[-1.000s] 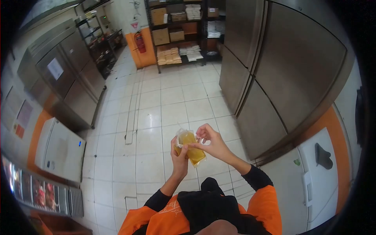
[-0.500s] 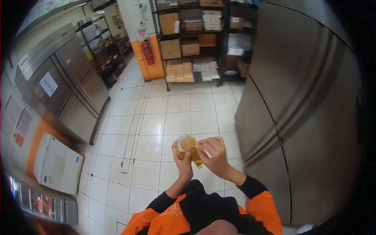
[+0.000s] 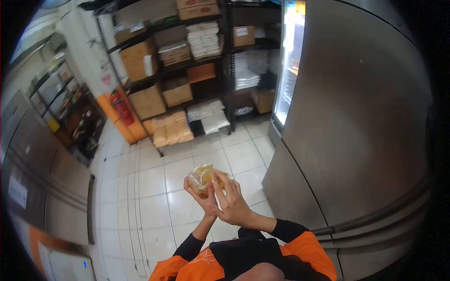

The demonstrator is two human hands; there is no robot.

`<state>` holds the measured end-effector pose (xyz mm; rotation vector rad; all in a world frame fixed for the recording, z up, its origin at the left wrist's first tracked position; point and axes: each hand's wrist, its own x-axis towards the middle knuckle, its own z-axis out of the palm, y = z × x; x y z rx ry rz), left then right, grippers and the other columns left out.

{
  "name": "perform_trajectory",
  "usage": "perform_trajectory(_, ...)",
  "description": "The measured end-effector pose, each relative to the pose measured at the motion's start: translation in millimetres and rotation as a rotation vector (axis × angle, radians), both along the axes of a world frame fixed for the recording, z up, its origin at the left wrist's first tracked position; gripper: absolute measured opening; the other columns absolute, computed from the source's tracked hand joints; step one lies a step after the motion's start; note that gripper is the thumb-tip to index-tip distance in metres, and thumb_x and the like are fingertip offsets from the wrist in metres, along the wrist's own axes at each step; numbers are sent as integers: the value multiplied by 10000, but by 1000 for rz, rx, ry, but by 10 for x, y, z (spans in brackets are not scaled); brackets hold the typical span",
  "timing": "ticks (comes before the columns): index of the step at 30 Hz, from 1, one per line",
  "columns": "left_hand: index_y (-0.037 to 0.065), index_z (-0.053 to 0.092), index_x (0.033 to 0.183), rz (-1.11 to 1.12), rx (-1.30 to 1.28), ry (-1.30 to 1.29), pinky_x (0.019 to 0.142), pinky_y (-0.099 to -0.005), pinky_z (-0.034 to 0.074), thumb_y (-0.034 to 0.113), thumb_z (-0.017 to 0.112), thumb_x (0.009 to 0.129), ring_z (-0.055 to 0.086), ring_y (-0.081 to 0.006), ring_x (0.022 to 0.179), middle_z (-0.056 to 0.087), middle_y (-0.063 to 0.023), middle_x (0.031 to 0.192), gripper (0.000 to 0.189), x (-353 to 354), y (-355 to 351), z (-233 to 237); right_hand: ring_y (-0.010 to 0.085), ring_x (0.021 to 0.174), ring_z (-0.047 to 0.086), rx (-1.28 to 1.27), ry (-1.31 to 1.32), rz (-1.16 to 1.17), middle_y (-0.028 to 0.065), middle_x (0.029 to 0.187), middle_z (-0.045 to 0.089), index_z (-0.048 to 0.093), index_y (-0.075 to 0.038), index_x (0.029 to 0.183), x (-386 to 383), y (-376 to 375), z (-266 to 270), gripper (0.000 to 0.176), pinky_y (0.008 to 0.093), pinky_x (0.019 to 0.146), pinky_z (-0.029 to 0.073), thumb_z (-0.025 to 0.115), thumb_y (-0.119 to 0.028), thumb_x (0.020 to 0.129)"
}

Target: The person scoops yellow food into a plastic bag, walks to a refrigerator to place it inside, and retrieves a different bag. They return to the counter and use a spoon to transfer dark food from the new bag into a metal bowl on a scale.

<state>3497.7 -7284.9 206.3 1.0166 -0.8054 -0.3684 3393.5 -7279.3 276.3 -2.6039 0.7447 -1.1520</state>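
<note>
A clear plastic bag with yellow contents is held up in front of my body, above the tiled floor. My left hand wraps round its left side and underside. From the right, my right hand presses its fingers against the bag, near my left thumb. The two hands touch at the wrists. Part of the yellow contents shows behind the right fingers, and the rest of the bag's lower side is hidden by my hands.
Shelves ahead hold cardboard boxes and packed stacks. A steel fridge stands close on my right, beside a lit glass-door cooler. A fire extinguisher hangs left of the shelves; another steel cabinet stands at the left.
The view has moved nearer the shelves and turned right, bringing the lit cooler into sight. My right hand has come closer to the left, onto the bag, which is now turned differently.
</note>
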Motion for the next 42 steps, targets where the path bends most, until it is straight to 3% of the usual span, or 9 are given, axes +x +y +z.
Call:
perform_trajectory(5,89,208,1301,-163,-47,108,942,-310,360,82,656,777,365,-207,1127,289,-91,1236,689,-1,-1716,-106,385,1168,364,-95,38,-133,289,1280,335,382,127,1211,63,-1596,-94,615,490,933,282,530,-317,813)
perform_trajectory(9,95,190,1314,-1,-24,-154,950,-327,356,107,707,699,364,-230,1130,288,-118,1231,803,48,-2946,-71,330,1113,439,-212,72,-137,246,1189,451,449,107,1160,172,-2913,-56,566,485,929,278,551,-313,795)
perform_trajectory(15,97,178,1321,87,59,-150,967,-352,326,195,628,784,382,-218,1130,326,-119,1231,708,463,-4370,-169,258,968,532,-299,36,27,150,1007,569,566,34,998,573,-4648,92,415,441,896,322,566,-329,798)
perform_trajectory(23,152,226,1338,-420,118,566,928,-337,389,52,591,834,424,-205,1128,379,-80,1259,630,560,-7004,-730,197,664,533,-505,182,-75,41,694,536,559,-88,677,216,-7939,94,164,353,653,406,607,-232,738)
perform_trajectory(29,159,264,1330,-749,187,610,889,-334,416,63,575,846,466,-187,1087,412,-50,1235,584,114,-8738,-504,221,779,511,-543,597,-730,85,788,531,576,-65,721,-1124,-10472,216,194,352,728,363,545,-244,791)
perform_trajectory(32,157,271,1328,-955,185,645,891,-339,419,58,571,845,465,-187,1094,414,-45,1238,578,-133,-9390,-543,297,1010,496,-605,1248,-1096,146,1021,570,635,-23,972,-1866,-11055,337,299,452,970,287,459,-225,841)
perform_trajectory(34,153,289,1322,-1043,211,689,926,-360,396,55,566,847,458,-195,1112,426,-47,1240,558,-314,-9715,-601,330,1106,461,-466,1594,-1288,174,1113,556,619,-46,1070,-2242,-11370,317,346,520,1020,206,391,-226,882)
perform_trajectory(35,153,297,1319,-1071,223,717,937,-365,387,58,566,848,458,-197,1115,429,-49,1240,550,-429,-9863,-609,328,1119,471,-107,1774,-1324,164,1097,578,622,-82,1080,-2321,-11482,368,344,539,1006,204,379,-238,892)
perform_trajectory(42,93,356,1274,-1263,349,677,957,-405,370,144,550,868,445,-217,1126,451,-66,1203,453,-633,-10334,-517,343,1109,492,-105,1610,-1193,165,1117,580,596,-79,1096,-2796,-11784,-137,332,483,961,309,414,-244,874)
